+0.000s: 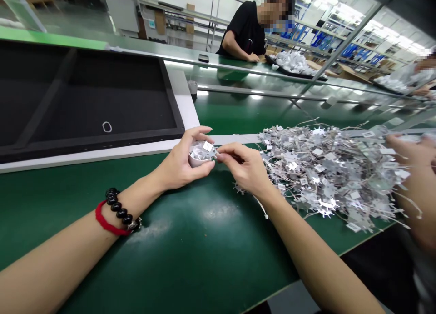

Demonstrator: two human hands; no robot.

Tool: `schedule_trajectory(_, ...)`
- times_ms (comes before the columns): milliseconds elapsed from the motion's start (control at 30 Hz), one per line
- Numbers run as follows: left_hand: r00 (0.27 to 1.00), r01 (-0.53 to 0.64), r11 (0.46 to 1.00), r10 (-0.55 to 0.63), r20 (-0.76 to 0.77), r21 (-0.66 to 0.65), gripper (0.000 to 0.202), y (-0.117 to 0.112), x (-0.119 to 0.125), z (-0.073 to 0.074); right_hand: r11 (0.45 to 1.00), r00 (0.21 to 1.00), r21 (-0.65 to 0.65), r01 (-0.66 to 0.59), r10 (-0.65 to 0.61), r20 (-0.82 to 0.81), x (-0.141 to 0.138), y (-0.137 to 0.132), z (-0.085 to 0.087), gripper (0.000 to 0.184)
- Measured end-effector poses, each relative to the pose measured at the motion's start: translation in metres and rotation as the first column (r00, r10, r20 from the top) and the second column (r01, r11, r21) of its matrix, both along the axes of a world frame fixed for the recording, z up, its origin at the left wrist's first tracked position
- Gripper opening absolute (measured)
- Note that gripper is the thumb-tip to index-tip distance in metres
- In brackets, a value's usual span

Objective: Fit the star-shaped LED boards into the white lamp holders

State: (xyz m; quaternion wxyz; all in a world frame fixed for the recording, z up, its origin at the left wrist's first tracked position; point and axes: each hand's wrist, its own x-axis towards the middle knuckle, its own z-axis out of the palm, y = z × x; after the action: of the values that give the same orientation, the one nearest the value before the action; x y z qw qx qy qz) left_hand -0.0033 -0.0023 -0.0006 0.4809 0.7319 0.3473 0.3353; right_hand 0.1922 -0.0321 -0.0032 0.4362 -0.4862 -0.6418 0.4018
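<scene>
holding a small white cup [198, 158] inside curled left fingers [200, 134], right fingers [225, 151] pinched at its rim

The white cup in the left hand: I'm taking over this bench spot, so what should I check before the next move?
1. Grip on the white cup: ok, the left hand cradles it in its fingers.
2. Pinch of the right hand: cannot tell, its fingers hide whatever they hold at the cup.
3. Tag on the cup: ok, a white label shows at the rim.
4. Heap of wired silver star pieces: not ok, one star piece lies off it below the right hand.
5. Second person's hand: not ok, it reaches over the heap's right edge.
</scene>
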Motion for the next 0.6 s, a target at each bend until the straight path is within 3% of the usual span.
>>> schedule_trajectory(133, 1.000, 0.027, 0.999, -0.026, 0.017, -0.036, 0.063, -0.0008, 0.0010, 0.0018, 0.999, 0.999, 0.025, 0.029, -0.028, -0.042, -0.0018, -0.0004, 0.0004, 0.010)
schedule_trajectory(300, 0.996, 0.060, 0.997, -0.057, -0.067, 0.045, 0.063, -0.0030, -0.0005, 0.0011, 0.984, 0.993, 0.170, -0.043, 0.022, 0.119, 0.0004, -0.0014, -0.0047, 0.013)
schedule_trajectory(433, 0.994, 0.051, 0.990, -0.037, -0.101, 0.135, 0.047, -0.0024, -0.0005, 0.0023, 0.966, 0.976, 0.247, -0.077, 0.023, 0.215, 0.0035, -0.0019, -0.0079, 0.016)
schedule_trajectory(600, 0.992, 0.065, 0.991, -0.052, -0.113, 0.121, 0.048, -0.0021, 0.0000, 0.0011, 0.951, 0.955, 0.294, -0.098, 0.006, 0.298, 0.0037, -0.0037, -0.0085, 0.020)
